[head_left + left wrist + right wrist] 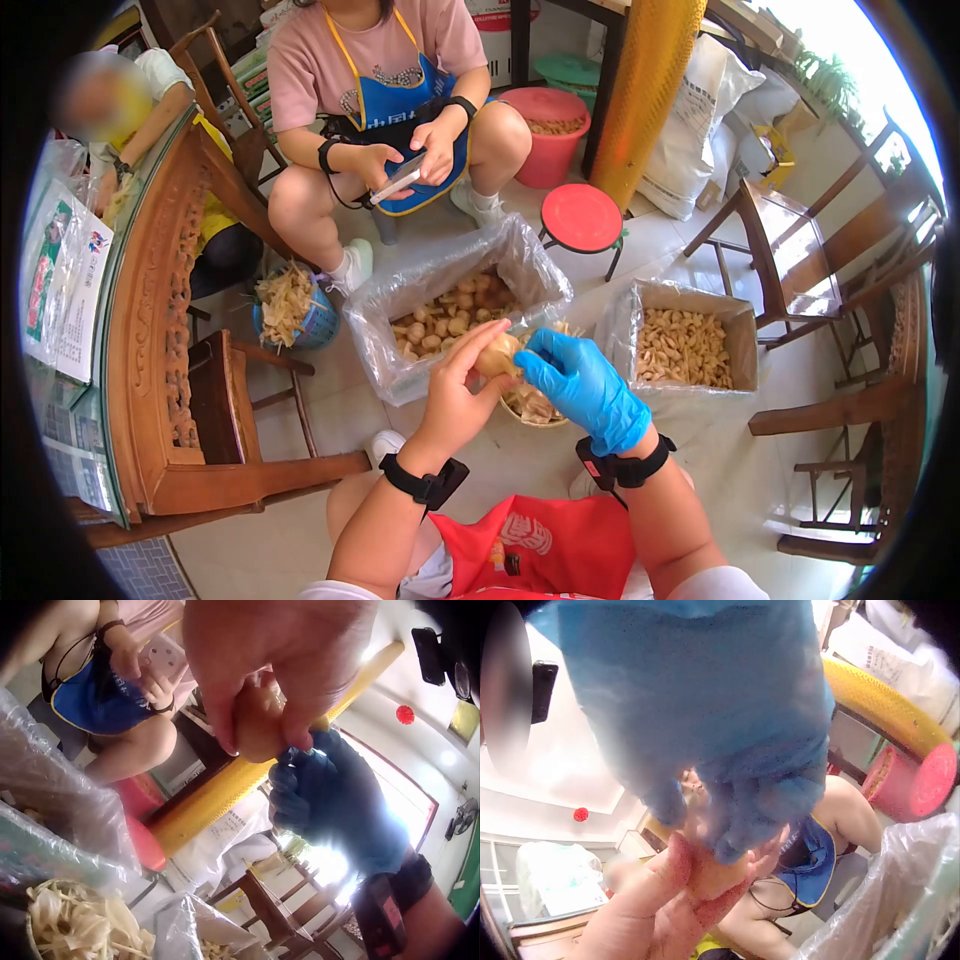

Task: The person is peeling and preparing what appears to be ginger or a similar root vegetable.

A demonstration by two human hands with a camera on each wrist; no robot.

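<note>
Carved wooden bench (160,340); pale tiled floor (720,520); golden pillar (650,95)

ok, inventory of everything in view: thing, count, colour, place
bulb, garlic-like: one, pale tan, between the hands
larger lined box: one, clear liner, ahead, whole bulbs inside
smaller lined box: one, clear liner, right, pale pieces inside
peelings basket: one, pale, below the hands
blue basket: one, left floor
stool: one, red, beyond boxes
bucket: one, pink, behind stool
column: one, gold, behind stool
sacks: white, count unclear, far right
chairs: several, brown, both sides
carved table: one, brown, left
people: two, ahead and left
phone: one, pale, ahead
apron: one, red, wearer's lap
left hand: one, bare, gripping bulb
right hand: one, blue-gloved, pinching bulb
</note>
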